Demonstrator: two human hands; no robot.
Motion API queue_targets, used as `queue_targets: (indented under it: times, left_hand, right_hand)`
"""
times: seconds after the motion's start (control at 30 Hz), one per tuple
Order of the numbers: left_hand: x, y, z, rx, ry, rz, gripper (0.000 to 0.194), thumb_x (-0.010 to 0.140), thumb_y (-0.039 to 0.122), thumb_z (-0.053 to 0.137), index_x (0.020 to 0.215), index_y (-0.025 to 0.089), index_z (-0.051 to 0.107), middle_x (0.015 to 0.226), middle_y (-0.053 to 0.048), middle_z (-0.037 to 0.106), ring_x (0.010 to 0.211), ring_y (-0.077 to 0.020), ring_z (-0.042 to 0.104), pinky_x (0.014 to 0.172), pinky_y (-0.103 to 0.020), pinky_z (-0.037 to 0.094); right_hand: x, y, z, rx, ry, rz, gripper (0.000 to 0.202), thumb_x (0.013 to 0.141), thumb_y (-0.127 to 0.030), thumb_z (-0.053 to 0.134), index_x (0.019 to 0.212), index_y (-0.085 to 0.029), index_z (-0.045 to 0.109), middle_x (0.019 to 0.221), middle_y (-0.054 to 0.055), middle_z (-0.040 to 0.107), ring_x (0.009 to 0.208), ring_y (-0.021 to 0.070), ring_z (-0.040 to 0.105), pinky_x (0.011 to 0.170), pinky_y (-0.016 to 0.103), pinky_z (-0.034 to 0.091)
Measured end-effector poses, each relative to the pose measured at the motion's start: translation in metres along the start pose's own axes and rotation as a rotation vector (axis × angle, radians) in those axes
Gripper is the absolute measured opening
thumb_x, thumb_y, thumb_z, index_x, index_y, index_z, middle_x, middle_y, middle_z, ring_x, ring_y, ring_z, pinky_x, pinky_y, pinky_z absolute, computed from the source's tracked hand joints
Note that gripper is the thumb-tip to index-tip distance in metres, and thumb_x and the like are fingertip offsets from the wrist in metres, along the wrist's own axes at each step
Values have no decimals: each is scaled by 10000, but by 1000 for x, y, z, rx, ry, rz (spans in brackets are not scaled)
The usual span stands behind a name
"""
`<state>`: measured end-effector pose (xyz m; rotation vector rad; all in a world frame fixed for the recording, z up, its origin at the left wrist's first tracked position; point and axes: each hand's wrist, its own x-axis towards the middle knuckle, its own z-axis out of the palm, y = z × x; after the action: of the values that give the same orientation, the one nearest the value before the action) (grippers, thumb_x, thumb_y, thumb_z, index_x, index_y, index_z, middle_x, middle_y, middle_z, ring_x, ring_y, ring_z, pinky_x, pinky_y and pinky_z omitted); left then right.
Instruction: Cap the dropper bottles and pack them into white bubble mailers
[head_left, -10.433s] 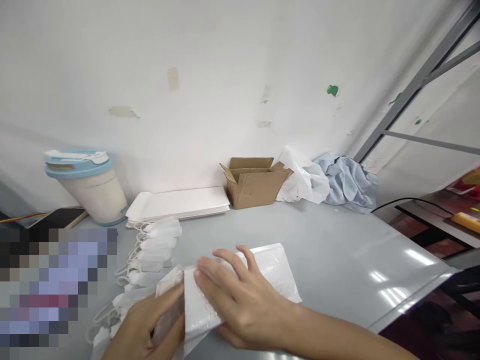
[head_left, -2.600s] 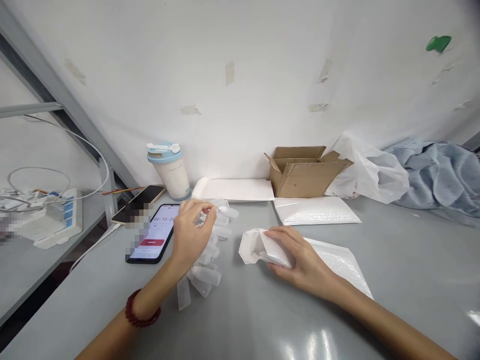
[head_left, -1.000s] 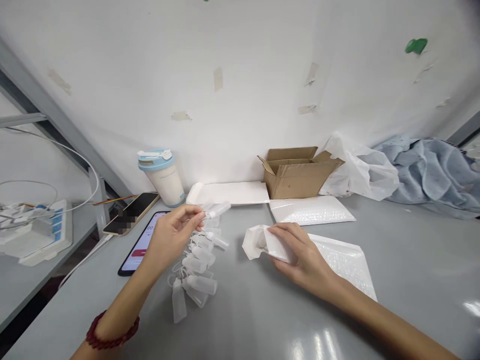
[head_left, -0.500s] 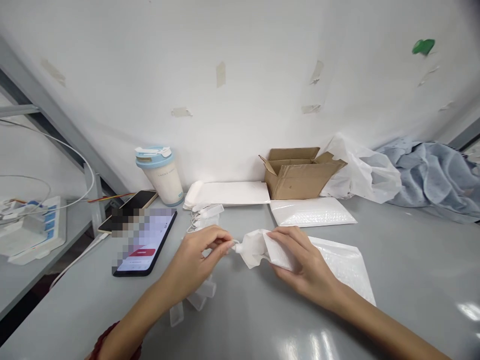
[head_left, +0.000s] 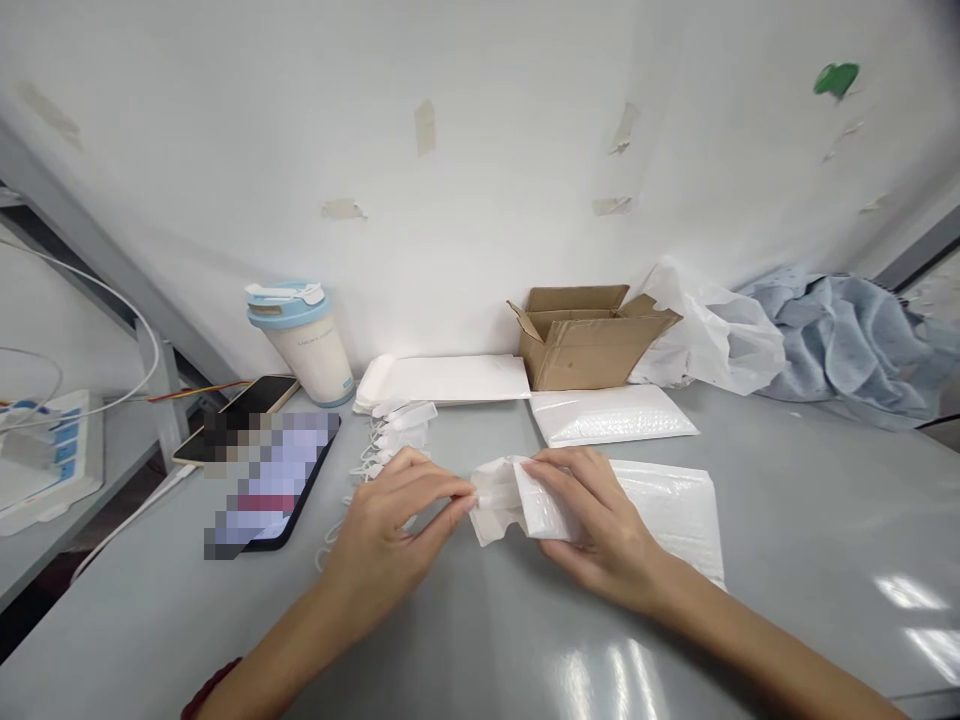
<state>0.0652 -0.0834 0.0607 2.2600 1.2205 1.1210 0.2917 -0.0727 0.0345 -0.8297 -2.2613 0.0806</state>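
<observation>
My right hand (head_left: 596, 525) grips a white bubble mailer (head_left: 544, 508), its mouth and flap facing left. At that mouth, the thumb and forefinger of my left hand (head_left: 409, 515) pinch the end of a small translucent plastic piece (head_left: 491, 492). Most of this piece lies against the inside of the flap, and the fingertips partly cover it. Similar translucent pieces (head_left: 407, 425) with white cord loops lie in a row behind and beside my left hand, which hides some of them. Beneath my right hand and wrist, another bubble mailer (head_left: 671, 515) rests flat on the grey table (head_left: 465, 640).
Along the wall stand a blue-lidded cup (head_left: 304, 345) and an open cardboard box (head_left: 589, 345). Between them lies a stack of white mailers (head_left: 450, 378), with one mailer (head_left: 615, 415) before the box. Two phones (head_left: 277, 490) lie left; a plastic bag (head_left: 720, 335) and blue cloth (head_left: 840, 345) sit right.
My left hand has moved closer to the mailer's mouth, and the plastic piece sits farther in. The right hand still holds the mailer. The whole view has shifted slightly.
</observation>
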Motion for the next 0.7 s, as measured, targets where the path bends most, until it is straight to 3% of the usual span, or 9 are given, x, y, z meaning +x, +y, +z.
queue_targets:
  times: [0.27, 0.47, 0.53, 0.7]
  left_hand:
    - [-3, 4, 8, -21, 32, -25, 118, 831, 178, 592, 821, 229, 698, 728, -5, 707, 700, -169, 550, 621, -282, 470]
    - [-5, 5, 7, -110, 17, -120, 110, 824, 187, 612, 827, 242, 708, 742, 12, 714, 710, -163, 538, 628, -269, 469]
    - [-5, 7, 9, -77, -40, -74, 129, 837, 175, 590, 826, 239, 702, 731, 18, 708, 686, -158, 513, 625, -272, 456]
    - [-6, 14, 15, 18, -335, -3, 287, 870, 102, 462, 656, 209, 619, 561, 16, 579, 696, -168, 464, 665, -290, 426]
  right_hand:
    - [-3, -3, 7, 46, -42, -14, 572, 741, -82, 488, 1289, -197, 374, 1079, 122, 513, 964, 272, 500, 770, 452, 456]
    - [-4, -10, 6, 265, -103, 155, 515, 773, -127, 576, 1257, -231, 435, 1125, 103, 499, 1024, 249, 500, 850, 420, 463]
    - [-4, -11, 5, 278, -100, 166, 520, 769, -115, 577, 1257, -229, 439, 1126, 103, 500, 1031, 247, 500, 858, 417, 461]
    - [-6, -13, 4, 239, -93, 86, 578, 737, -74, 537, 1284, -206, 409, 1109, 112, 501, 999, 252, 500, 828, 431, 467]
